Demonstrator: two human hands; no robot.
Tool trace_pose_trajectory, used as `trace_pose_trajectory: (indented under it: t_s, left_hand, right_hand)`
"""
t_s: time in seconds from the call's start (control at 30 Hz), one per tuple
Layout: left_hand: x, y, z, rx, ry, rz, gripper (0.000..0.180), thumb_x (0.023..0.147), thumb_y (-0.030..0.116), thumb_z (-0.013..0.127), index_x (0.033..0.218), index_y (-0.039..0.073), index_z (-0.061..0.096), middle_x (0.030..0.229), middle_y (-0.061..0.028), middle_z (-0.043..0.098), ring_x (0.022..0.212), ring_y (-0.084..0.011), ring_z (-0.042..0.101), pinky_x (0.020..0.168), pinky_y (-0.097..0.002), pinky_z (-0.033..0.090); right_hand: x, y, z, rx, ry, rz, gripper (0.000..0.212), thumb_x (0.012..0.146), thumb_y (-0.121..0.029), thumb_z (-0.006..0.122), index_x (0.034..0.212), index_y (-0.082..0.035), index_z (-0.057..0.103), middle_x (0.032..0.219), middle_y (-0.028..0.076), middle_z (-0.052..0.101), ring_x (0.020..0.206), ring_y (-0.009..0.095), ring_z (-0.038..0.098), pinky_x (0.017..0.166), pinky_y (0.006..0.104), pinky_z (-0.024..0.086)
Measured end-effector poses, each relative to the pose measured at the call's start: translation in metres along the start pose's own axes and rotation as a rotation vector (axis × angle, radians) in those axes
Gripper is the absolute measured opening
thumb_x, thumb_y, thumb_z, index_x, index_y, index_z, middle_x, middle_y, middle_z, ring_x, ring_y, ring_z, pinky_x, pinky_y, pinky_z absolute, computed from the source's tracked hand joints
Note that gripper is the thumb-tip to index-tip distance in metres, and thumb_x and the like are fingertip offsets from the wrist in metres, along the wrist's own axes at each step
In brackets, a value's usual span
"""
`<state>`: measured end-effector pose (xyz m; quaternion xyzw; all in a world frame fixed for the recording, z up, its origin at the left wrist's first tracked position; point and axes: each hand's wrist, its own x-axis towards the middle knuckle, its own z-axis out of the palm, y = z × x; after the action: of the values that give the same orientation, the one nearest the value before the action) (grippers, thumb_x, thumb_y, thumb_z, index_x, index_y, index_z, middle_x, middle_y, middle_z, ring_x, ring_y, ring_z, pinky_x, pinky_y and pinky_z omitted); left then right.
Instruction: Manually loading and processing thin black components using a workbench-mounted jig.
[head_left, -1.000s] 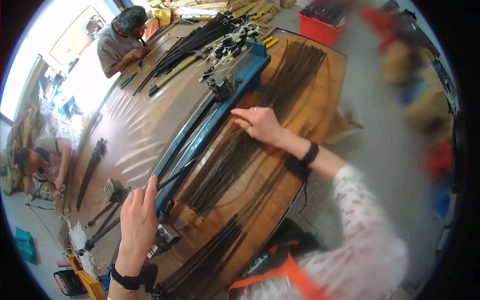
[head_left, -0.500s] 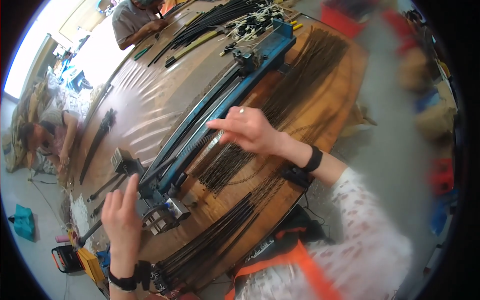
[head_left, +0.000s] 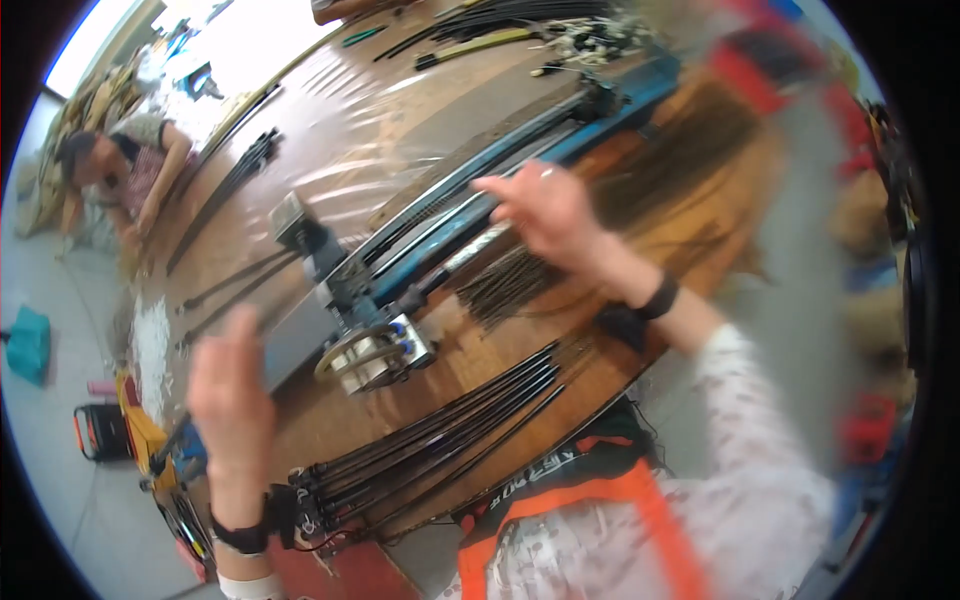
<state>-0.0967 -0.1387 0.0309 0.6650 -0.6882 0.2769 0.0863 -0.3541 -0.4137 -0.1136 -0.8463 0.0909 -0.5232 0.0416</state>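
Observation:
My right hand hovers over the long blue rail machine, its index finger stretched left and the other fingers partly curled. Nothing shows in its grasp. A coil spring lies along the slot of the machine, close to those fingertips; whether they touch is unclear. My left hand, blurred, is raised beside the left end of the machine, fingers pointing up and nothing visible in them. Between the hands sits the machine's metal head with a curved hose.
Black rods lie near the table's front edge. Bundled springs and long brown strands lie right of the machine. A person works at the far left. Black tubes and white-tipped pieces lie at the back.
The view has swung, so table and machine appear shifted right and turned. My right hand appears farther right and slightly higher; my left hand remains raised near the machine's left end.

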Motion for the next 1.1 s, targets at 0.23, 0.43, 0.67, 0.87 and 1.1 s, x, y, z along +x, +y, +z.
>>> trace_pose_trajectory:
  t_s: [0.23,0.43,0.67,0.87,1.1]
  left_hand:
    - [-0.029,-0.049,-0.048,0.071,0.048,-0.378,0.024,0.096,0.001,0.057,0.12,0.0,0.061,0.1,-0.0212,0.064,0.089,-0.0381,0.062,0.077,-0.0416,0.049]
    - [-0.085,-0.068,-0.063,0.018,0.142,-0.347,0.028,0.096,0.0,0.056,0.123,0.001,0.061,0.093,-0.0205,0.063,0.08,-0.0352,0.061,0.072,-0.0387,0.049]
    - [-0.136,-0.071,-0.05,-0.05,0.054,-0.532,0.026,0.095,0.0,0.058,0.121,0.001,0.061,0.082,-0.018,0.058,0.068,-0.03,0.056,0.065,-0.0357,0.046]
    - [-0.128,-0.072,-0.042,-0.098,0.081,-0.541,0.026,0.095,0.0,0.059,0.121,0.001,0.061,0.084,-0.0186,0.06,0.068,-0.0285,0.056,0.065,-0.0338,0.047]
    - [-0.133,-0.087,-0.029,-0.107,0.026,-0.569,0.03,0.094,0.001,0.061,0.123,0.008,0.063,0.08,-0.0167,0.059,0.067,-0.0303,0.057,0.065,-0.0358,0.048]
  right_hand:
    - [0.056,-0.04,0.072,0.551,-0.469,0.441,0.015,0.098,-0.015,0.062,0.105,-0.002,0.063,0.081,0.007,0.068,0.076,0.013,0.067,0.068,0.0277,0.053]
    - [0.116,-0.089,0.136,0.911,-0.33,0.11,0.009,0.1,-0.009,0.058,0.099,0.0,0.062,0.08,0.005,0.068,0.076,0.009,0.067,0.07,0.0237,0.054]
    - [0.122,-0.094,0.148,0.957,-0.39,0.17,0.012,0.101,-0.01,0.057,0.1,0.001,0.06,0.081,0.007,0.069,0.079,0.013,0.068,0.073,0.0265,0.057]
    - [0.133,-0.111,0.169,0.84,-0.738,0.15,0.014,0.101,-0.016,0.057,0.103,-0.002,0.057,0.082,0.009,0.069,0.08,0.017,0.069,0.073,0.0317,0.056]
    - [0.113,-0.096,0.162,0.216,-0.796,-0.099,0.011,0.089,-0.016,0.065,0.094,-0.008,0.059,0.084,0.013,0.068,0.081,0.035,0.067,0.068,0.0425,0.055]
